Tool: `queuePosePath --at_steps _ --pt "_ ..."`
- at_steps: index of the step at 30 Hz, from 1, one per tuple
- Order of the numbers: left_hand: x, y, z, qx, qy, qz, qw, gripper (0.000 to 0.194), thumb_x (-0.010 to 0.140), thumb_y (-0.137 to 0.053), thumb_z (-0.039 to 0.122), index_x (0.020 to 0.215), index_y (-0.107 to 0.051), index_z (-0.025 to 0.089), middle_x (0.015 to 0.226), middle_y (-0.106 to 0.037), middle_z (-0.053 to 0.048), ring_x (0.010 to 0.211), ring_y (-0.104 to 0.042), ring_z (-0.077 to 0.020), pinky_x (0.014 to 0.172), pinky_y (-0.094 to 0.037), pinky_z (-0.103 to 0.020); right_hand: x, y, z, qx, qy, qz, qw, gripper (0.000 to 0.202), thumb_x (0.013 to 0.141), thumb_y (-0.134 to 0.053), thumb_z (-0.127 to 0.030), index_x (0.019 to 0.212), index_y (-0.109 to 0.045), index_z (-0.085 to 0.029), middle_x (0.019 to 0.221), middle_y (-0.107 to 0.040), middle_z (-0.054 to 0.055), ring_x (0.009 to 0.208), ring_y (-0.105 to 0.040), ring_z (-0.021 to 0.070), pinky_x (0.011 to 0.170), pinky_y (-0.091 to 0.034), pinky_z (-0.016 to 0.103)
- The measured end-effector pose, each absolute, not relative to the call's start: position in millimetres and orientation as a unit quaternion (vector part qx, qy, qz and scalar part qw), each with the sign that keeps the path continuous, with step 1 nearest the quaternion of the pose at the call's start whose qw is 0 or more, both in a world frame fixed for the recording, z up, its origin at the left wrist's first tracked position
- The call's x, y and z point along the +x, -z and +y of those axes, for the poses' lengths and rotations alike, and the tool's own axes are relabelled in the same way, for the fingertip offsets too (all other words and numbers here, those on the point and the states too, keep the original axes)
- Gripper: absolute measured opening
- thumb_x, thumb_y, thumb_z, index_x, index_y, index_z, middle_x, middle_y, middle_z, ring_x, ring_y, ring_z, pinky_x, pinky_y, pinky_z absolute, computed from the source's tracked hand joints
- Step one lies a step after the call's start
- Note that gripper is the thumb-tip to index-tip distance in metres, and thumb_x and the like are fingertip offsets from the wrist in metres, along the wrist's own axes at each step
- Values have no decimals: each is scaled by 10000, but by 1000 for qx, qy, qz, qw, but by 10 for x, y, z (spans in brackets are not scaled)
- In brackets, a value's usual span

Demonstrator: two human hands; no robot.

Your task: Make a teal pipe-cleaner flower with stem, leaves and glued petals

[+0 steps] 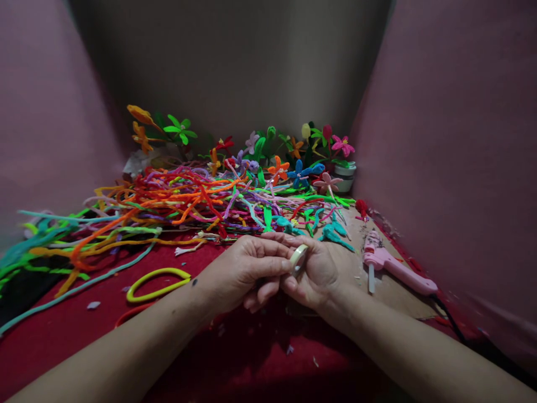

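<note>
A small roll of pale tape point(298, 259) is held between my two hands above the front of the table. My left hand point(255, 266) is closed, with its thumb and fingers at the roll's left edge. Palm turned up, my right hand point(312, 274) cups the roll from the right, its fingers partly hidden behind the left hand. Just beyond the hands lie teal fuzzy petal shapes point(335, 230) and a green one point(267, 218). A yellow looped handle point(159, 284) and part of a red one point(132, 314) show beside my left forearm.
A large pile of colourful pipe cleaners point(188, 193) covers the back and left. Several pipe-cleaner flowers point(300, 174) stand behind it, near a white jar point(344, 176). At right, a pink glue gun point(396, 268) with a cord rests on cardboard point(352, 274). Pink walls flank both sides.
</note>
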State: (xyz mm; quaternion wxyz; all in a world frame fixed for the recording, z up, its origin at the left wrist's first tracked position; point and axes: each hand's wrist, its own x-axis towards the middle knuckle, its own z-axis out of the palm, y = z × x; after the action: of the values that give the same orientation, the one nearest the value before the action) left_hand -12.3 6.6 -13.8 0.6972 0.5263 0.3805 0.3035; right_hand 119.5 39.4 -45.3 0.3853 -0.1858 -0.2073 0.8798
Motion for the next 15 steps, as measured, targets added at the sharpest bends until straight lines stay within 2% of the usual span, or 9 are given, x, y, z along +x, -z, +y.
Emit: queuePosePath --at_steps 3,6,10,15 --pt "-140 165 76 524 -310 365 704 215 779 -570 297 726 -646 103 332 -471 41 227 -319 -29 259 -218 -131 1196 479 401 -170 -887 -198 382 302 695 -405 -197 898 -599 -88 628 -655 61 368 -472 109 307 -366 199" --pt "-162 184 95 527 -301 363 707 189 745 -608 278 717 -656 97 341 -466 38 243 -340 -36 265 -224 -136 1199 512 417 -142 -902 -180 365 290 678 -397 -207 865 -590 -97 651 -664 71 407 -513 132 293 -351 197" --pt "-147 151 98 514 -300 389 704 175 741 -602 256 694 -655 96 331 -463 36 228 -315 -33 260 -221 -137 1195 498 421 -161 -898 -173 370 319 662 -394 -195 894 -585 -87 681 -670 80 429 -530 137 302 -371 201" --pt "-105 119 82 509 -309 389 702 200 745 -576 227 622 -639 82 306 -461 23 213 -302 -30 249 -199 -133 1191 461 405 -178 -887 -184 384 304 682 -406 -178 885 -600 -61 697 -669 112 561 -615 184 424 -489 267"
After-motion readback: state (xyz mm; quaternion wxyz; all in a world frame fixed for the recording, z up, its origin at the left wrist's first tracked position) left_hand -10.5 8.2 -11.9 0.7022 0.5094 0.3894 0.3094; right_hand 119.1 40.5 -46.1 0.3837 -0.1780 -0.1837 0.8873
